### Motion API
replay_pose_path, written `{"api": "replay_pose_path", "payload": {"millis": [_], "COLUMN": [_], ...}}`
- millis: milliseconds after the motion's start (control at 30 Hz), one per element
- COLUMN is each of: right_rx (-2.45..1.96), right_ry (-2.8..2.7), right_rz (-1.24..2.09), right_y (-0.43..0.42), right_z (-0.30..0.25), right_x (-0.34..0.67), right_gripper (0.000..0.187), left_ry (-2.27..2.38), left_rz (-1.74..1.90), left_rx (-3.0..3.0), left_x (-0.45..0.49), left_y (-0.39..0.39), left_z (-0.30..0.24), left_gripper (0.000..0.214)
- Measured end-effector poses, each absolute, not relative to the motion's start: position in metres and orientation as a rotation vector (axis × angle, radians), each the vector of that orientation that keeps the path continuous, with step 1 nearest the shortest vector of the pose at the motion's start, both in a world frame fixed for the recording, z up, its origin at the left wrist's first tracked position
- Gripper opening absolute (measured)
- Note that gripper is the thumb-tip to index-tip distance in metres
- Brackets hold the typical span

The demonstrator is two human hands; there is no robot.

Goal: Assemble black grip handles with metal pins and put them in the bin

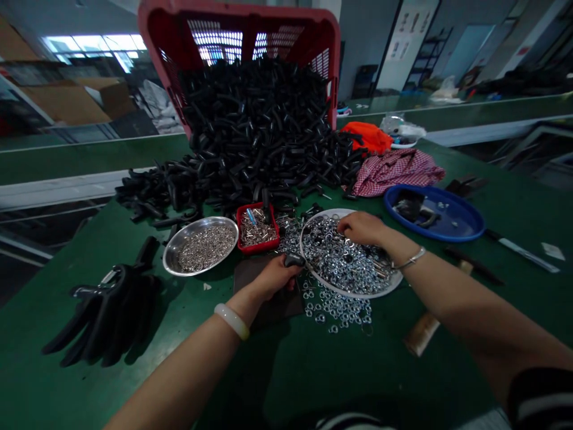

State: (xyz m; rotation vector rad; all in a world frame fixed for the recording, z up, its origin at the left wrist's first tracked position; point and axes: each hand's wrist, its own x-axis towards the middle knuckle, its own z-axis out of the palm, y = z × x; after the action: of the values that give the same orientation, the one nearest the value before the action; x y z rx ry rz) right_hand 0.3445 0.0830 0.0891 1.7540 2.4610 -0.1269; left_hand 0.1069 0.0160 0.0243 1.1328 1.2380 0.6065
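My left hand [276,277] is closed around a black plastic handle-like part [294,261], whose rounded end shows past the fingers. It is above a dark flat pad [286,306] on the green table. My right hand [362,228] reaches into a round white tray [358,295] heaped with small metal nuts and rings. Its fingers are bent together at the far side of the heap, and their tips are hidden. More loose nuts [340,310] lie in front of the tray. Left of it stand a red box [260,246] of metal pins and a metal bowl [168,255] of small rings.
A tipped red crate [333,60] spills black parts [255,125] across the back. Several black levers [111,304] lie stacked at left. On the right are a blue tray [461,227], a checked cloth [398,172], a wooden-handled hammer [423,334] and a long blade [528,251].
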Motion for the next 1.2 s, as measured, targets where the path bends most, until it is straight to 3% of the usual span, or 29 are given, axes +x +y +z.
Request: {"api": "replay_pose_path", "payload": {"millis": [233,433,667,767,867,933,1033,1200], "right_rx": [1.703,1.839,2.102,2.363,2.446,2.457,2.479,2.451], "right_ry": [2.211,2.157,2.189,2.312,2.279,2.095,1.946,2.090], "right_rz": [-0.215,-0.114,-0.102,-0.518,-1.476,-1.924,-2.119,-2.009], "right_y": [0.038,0.012,0.018,0.014,0.008,0.006,0.004,0.001], "right_z": [0.083,0.055,0.053,0.058,0.057,0.053,0.049,0.053], "right_x": [0.399,0.401,0.405,0.406,0.401,0.398,0.394,0.384], "right_gripper": [0.016,0.028,0.027,0.027,0.033,0.036,0.036,0.039], "left_ry": [1.285,1.305,1.379,1.383,1.438,1.442,1.448,1.481], "left_rz": [0.534,0.546,0.502,0.375,0.327,0.308,0.306,0.488], "left_rx": [1.200,1.326,2.037,2.189,2.221,2.222,2.160,2.033], "left_x": [0.107,0.120,0.154,0.170,0.179,0.181,0.181,0.178], "left_y": [0.016,0.023,0.048,0.055,0.056,0.056,0.055,0.054], "left_z": [0.028,0.029,0.036,0.041,0.043,0.043,0.042,0.038], "left_gripper": [0.015,0.007,0.004,0.009,0.013,0.011,0.008,0.010]}}
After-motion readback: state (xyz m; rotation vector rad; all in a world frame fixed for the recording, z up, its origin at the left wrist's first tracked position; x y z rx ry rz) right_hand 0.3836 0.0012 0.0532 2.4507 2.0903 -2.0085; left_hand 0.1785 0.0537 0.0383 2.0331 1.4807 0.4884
